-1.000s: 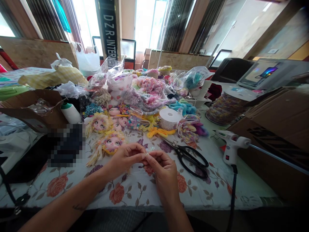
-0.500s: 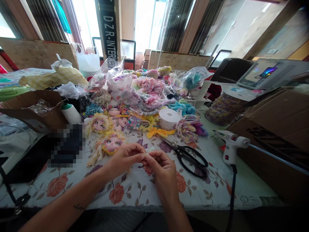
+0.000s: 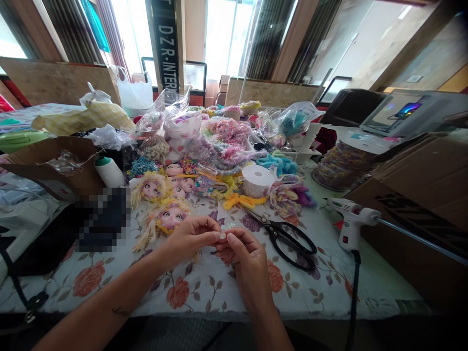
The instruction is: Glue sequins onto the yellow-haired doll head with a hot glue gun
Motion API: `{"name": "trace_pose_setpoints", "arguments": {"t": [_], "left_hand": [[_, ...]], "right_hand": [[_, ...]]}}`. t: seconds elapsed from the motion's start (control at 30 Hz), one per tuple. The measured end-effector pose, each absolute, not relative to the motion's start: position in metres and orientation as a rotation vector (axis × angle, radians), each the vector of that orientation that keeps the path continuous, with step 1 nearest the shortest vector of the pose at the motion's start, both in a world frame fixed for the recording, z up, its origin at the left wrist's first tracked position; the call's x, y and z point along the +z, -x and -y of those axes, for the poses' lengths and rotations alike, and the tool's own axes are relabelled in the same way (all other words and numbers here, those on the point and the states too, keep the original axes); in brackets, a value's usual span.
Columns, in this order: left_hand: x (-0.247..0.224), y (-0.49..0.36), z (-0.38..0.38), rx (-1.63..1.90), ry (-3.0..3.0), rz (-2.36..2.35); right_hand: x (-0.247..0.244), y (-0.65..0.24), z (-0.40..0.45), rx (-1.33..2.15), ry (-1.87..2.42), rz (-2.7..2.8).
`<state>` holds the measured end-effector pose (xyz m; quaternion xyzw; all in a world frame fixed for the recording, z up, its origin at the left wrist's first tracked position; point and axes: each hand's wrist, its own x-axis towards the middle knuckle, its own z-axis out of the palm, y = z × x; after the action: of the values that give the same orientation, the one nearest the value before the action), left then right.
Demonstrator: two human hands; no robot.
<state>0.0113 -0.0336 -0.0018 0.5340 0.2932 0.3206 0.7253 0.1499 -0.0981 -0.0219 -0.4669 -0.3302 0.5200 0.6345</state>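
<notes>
Two bare hands meet over a flowered tablecloth, sharing one small pale piece. The left hand has thumb and forefinger in a narrow pinch on it; the right hand, fingers curled, meets it from the other side in an equally narrow pinch. The piece sits between the fingertips, too small to make out its shape. Some shiny bits show just past it at one o'clock; whether they are held or lie on the cloth, I cannot tell.

Take that piece as the middle of the dial, twelve pointing away from the person. Black-handled scissors lie near the right hand at three o'clock, with a white glue gun farther out the same way. Near one o'clock, a white spool stands behind some yellow strips. A doll head with yellow hair lies near the left hand, between nine and ten, and a second doll head is beyond it at ten. A heap of fluffy yarn fills twelve o'clock, well apart from the hands.
</notes>
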Motion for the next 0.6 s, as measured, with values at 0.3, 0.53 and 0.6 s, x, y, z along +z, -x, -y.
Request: {"name": "trace_pose_setpoints", "arguments": {"t": [0.3, 0.53, 0.6], "left_hand": [[-0.003, -0.0115, 0.0335, 0.703, -1.168, -0.608], [-0.002, -0.0134, 0.0352, 0.712, -1.164, -0.602], [-0.0043, -0.0136, 0.0348, 0.724, -1.17, -0.589]], "right_hand": [[-0.0245, -0.1509, 0.0975, 1.199, 1.105, 0.794], [-0.0245, -0.1486, 0.0988, 1.174, 1.016, 0.751], [-0.0246, -0.1482, 0.0985, 1.165, 1.004, 0.755]]}}
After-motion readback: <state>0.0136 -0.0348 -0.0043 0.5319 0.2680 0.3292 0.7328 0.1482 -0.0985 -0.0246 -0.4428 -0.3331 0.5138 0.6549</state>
